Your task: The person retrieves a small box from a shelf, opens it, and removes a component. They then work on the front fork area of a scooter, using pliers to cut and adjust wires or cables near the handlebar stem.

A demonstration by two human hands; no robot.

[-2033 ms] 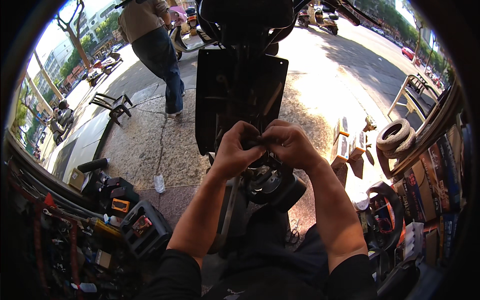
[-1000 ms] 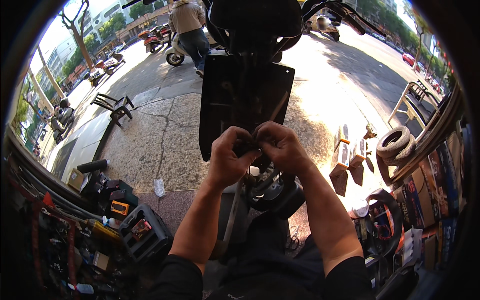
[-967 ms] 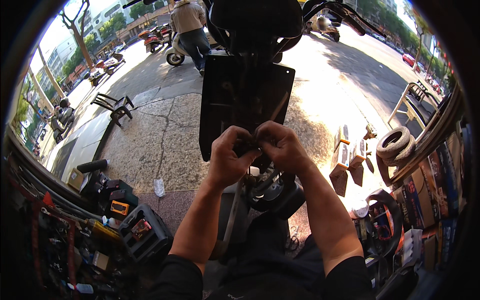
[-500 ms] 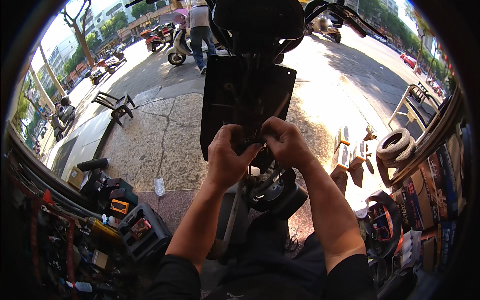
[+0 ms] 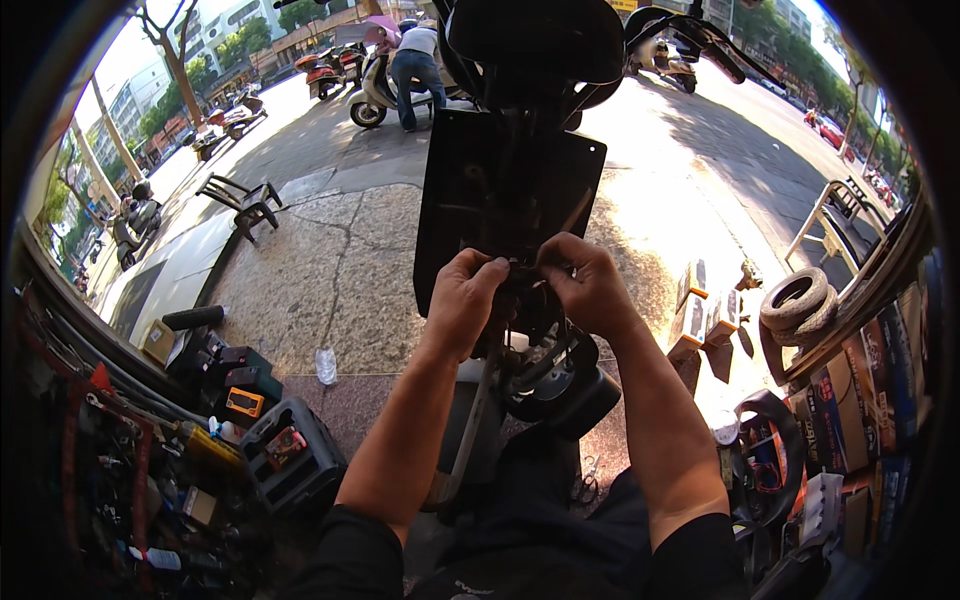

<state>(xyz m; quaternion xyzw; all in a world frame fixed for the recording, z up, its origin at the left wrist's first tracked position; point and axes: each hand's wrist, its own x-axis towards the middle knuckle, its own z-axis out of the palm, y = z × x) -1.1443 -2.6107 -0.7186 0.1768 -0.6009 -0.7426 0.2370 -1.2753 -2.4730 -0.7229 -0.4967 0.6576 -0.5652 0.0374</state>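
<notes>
In front of me stands a two-wheeled vehicle with a black seat (image 5: 535,45) and a broad flat black panel (image 5: 450,215) below it. My left hand (image 5: 466,302) is at the panel's lower edge, thumb and forefinger pinched together. Close beside it, my right hand (image 5: 592,288) pinches too, fingers bent inward. Both work among dark parts in shadow; whatever small piece they hold is too dark to make out. Under my hands is a rounded black part (image 5: 575,395), with a greyish bar (image 5: 470,430) running down to its left.
On the left lie an open dark tool case (image 5: 290,455), a yellow-orange meter (image 5: 244,402) and cluttered tools. A black stool (image 5: 243,203) stands farther out. To the right are small boxes (image 5: 690,325), stacked tyres (image 5: 798,303) and cartons (image 5: 840,410). Beyond, a person (image 5: 414,75) bends at a scooter (image 5: 370,100).
The view has shifted slightly, so the scene sits farther right. My left thumb and forefinger have risen and drawn in, and my hands remain close together. The distant person now bends over the scooter.
</notes>
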